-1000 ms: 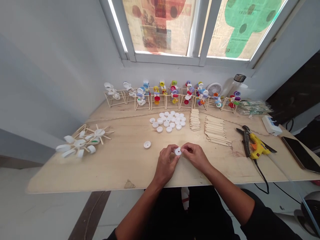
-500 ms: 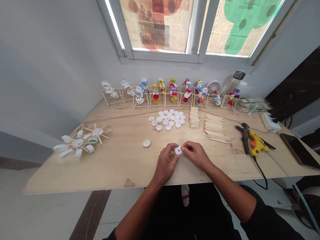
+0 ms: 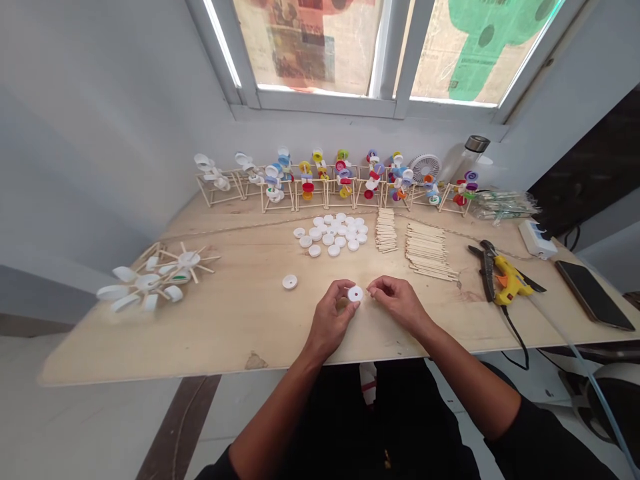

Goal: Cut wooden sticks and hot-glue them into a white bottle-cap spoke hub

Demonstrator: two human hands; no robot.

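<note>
Pale wooden table (image 3: 215,327): white caps (image 3: 328,239), stick piles (image 3: 426,250), yellow glue gun (image 3: 512,281), phone (image 3: 593,295)

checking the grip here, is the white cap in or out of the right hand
Out: the left hand holds the white cap, and a small gap shows between it and the right hand.

On the table (image 3: 215,333), wheels (image 3: 149,283) lie at the frame's left, caps (image 3: 341,231) mid-frame with stick piles (image 3: 427,250) just to their right, models (image 3: 344,173) in a row behind, a glue gun (image 3: 513,280) and phone (image 3: 594,295) at right.
</note>
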